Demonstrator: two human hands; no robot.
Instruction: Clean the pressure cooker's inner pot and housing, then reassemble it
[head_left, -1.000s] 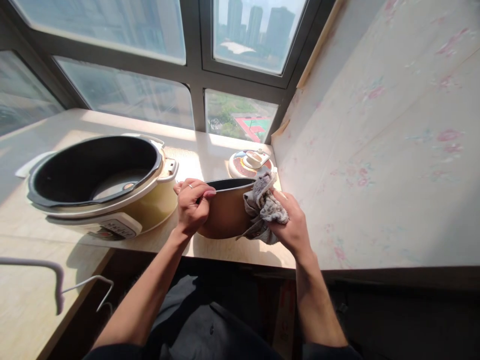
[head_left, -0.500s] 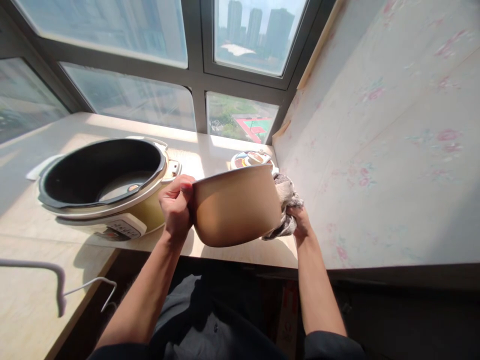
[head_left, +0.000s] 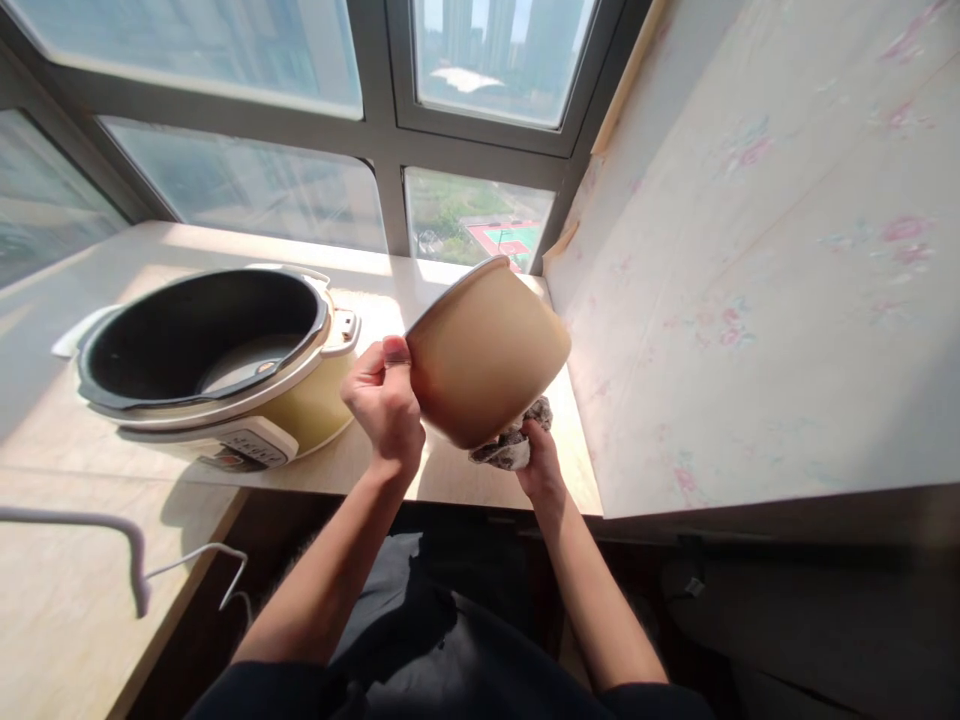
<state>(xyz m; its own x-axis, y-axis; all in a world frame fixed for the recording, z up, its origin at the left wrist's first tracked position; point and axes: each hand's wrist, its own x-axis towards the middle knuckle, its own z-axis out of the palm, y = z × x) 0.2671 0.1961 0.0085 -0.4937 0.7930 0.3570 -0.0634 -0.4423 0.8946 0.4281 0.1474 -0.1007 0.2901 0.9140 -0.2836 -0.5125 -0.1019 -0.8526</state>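
At the centre of the frame, the gold inner pot is tilted above the windowsill, its rim toward the upper left and its base toward the lower right. Your left hand is closed on the rim, thumb and curled fingers pinching its left end. Your right hand, below the pot, has its partly hidden fingers closed around a bunched grey cloth at the pot's underside. The open-topped electric cooker stands at left.

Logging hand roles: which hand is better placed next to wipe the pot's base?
Probably the right hand: it holds the cloth near the base of the inner pot; the left hand grips the rim.
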